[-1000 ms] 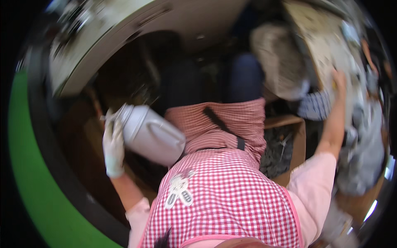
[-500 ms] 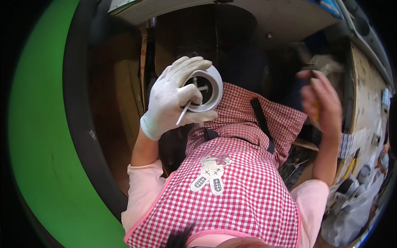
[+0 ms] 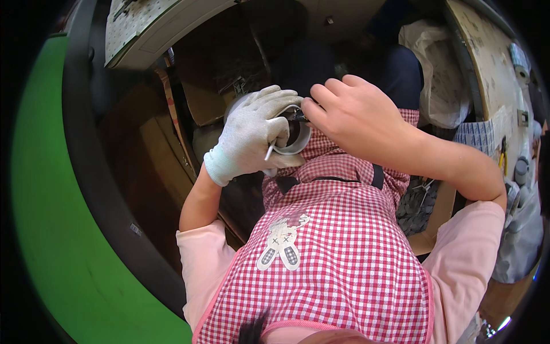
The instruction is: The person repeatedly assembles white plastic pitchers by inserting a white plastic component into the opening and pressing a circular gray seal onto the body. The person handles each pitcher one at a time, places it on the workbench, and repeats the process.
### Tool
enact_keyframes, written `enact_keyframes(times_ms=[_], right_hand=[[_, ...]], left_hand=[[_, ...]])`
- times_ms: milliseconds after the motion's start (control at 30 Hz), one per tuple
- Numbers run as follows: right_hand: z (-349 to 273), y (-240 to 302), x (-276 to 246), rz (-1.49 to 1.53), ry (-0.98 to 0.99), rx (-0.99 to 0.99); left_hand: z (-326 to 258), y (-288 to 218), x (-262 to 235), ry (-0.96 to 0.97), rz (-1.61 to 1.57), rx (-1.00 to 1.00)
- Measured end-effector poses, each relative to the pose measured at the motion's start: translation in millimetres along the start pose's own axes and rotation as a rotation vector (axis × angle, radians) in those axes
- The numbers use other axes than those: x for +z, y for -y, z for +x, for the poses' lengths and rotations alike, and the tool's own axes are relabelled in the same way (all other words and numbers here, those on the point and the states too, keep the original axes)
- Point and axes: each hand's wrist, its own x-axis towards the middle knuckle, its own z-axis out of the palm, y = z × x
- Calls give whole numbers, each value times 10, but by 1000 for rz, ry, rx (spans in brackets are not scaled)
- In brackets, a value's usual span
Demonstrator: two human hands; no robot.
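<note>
A white work glove covers my left hand, which grips a hollow white cylindrical part over my lap. The part's round opening faces up, and gloved fingers reach across its rim. Out of my left grip pokes a thin white stick. My bare right hand is closed in a fist at the far right side of the opening. From its fingers a small dark-tipped tool points into the opening. The rest of that tool is hidden by my hand.
Green surface with a dark border lies on the left. A perforated white panel juts in above. On the right are a clear plastic bag, a bench and yellow-handled pliers. Flat grey pieces sit in a box below.
My right hand has swung left from beside the bench to the white part, carrying the tool to its opening. My left hand still holds the part and stick, slightly turned.
</note>
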Motion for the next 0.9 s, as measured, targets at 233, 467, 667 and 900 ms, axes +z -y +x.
enact_keyframes(times_ms=[233,467,667,900], right_hand=[[191,-45,313,278,400,303],[87,-227,115,1160,826,639],[13,-53,-86,1105,623,699],[-102,-127,13,1596,802,820]], left_hand=[[207,-169,417,23,187,-195],[-32,-118,532,-152,381,-31],[-82,-5,502,-217,385,5],[-107,5,496,-311,364,43]])
